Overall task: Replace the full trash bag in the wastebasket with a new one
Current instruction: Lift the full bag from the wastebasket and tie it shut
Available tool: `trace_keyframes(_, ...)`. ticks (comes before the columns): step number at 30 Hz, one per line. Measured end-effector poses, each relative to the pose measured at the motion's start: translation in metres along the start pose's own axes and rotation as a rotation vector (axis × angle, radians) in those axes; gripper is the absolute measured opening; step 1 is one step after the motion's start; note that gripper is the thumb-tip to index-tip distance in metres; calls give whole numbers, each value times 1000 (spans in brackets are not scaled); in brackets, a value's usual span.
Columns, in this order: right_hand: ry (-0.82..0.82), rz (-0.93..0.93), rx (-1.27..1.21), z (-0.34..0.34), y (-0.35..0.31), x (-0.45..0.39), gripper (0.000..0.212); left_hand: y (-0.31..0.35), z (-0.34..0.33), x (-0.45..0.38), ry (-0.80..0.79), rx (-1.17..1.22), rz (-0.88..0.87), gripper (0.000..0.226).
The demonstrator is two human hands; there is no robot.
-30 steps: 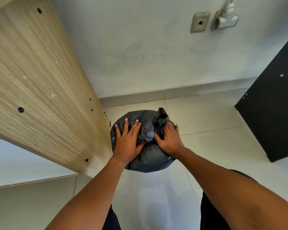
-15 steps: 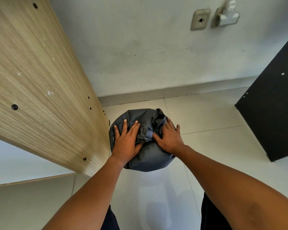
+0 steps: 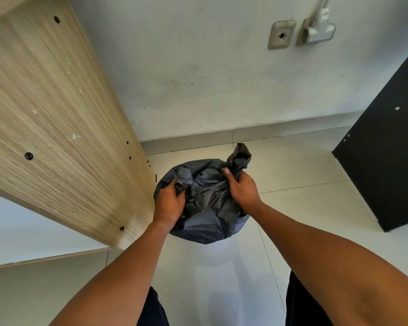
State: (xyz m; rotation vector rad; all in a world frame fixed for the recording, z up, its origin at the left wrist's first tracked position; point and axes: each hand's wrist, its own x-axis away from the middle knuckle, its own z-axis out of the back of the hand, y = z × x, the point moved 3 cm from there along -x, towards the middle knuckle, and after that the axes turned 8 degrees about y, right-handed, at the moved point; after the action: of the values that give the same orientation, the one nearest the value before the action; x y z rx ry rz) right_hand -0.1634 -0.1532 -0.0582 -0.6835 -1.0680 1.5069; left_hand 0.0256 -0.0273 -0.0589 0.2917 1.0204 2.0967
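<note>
Head view shows both hands, the left hand [image 3: 169, 204] at 9 o'clock and the right hand [image 3: 242, 188] at 2 o'clock, clenching gathered folds of the black trash bag [image 3: 207, 222] on the tiled floor [image 3: 304, 208], apparently bunching its mouth; knotting likely comes next.

We see the dark grey trash bag [image 3: 205, 220], full and crumpled, bulging on the floor [image 3: 304, 208], its top bunched upward.

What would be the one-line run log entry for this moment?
left hand: grips dark grey plastic trash bag | right hand: grips gathered bag top | bag: on white tiled floor, beside wooden panel
</note>
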Motion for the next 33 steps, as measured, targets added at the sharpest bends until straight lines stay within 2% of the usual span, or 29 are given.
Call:
trace_keyframes(2, 84, -56, -169, -2, -5, -1, 64, 3, 3, -2, 89, 85, 82, 24)
trace_keyframes(5, 218, -152, -411, -7, -13, -5, 41, 16, 6, -3, 175, 252, 216, 30)
trace_keyframes(7, 294, -182, -442, -7, -20, -6, 36, 24, 6, -5, 219, 378, 290, 35)
trace_keyframes(10, 348, -258, -494, -5, -24, -8, 41, 36, 10, -8, 238, 582, 373, 44)
trace_keyframes(12, 361, -302, -520, -1, -25, -9, 44, 39, 15, -8, 190, 650, 324, 52)
trace_keyframes(14, 371, -334, -532, 3, -23, -11, 46, 34, 24, -5, 125, 568, 159, 63)
trace_keyframes(16, 402, -367, -552, 8, -21, -13, 48, 16, 32, -3, 92, 350, 0, 81)
trace_keyframes(18, 409, -398, -576, 11, -20, -15, 52, -11, 31, -3, 6, 107, -77, 116)
trace_keyframes(19, 391, -415, -584, 9, -20, -16, 56, -18, 29, -1, -53, 35, -86, 127)
trace_keyframes(20, 365, -420, -593, 7, -21, -15, 60, -22, 25, 1, -98, 3, -108, 128)
trace_keyframes(23, 312, -372, -616, -5, -29, -12, 71, -8, 15, 4, -122, 103, -166, 106)
trace_keyframes(26, 263, -338, -594, -17, -37, -5, 95, 12, 3, 8, -127, 335, -100, 97)
trace_keyframes(28, 239, -276, -516, -23, -42, 2, 106, 23, -4, 10, -99, 393, -70, 90)
trace_keyframes(30, 222, -193, -475, -26, -46, 7, 102, 39, -5, 13, -22, 412, -57, 70)
trace_keyframes(33, 191, -106, -378, -32, -49, 15, 79, 62, -2, 17, 80, 412, 10, 38)
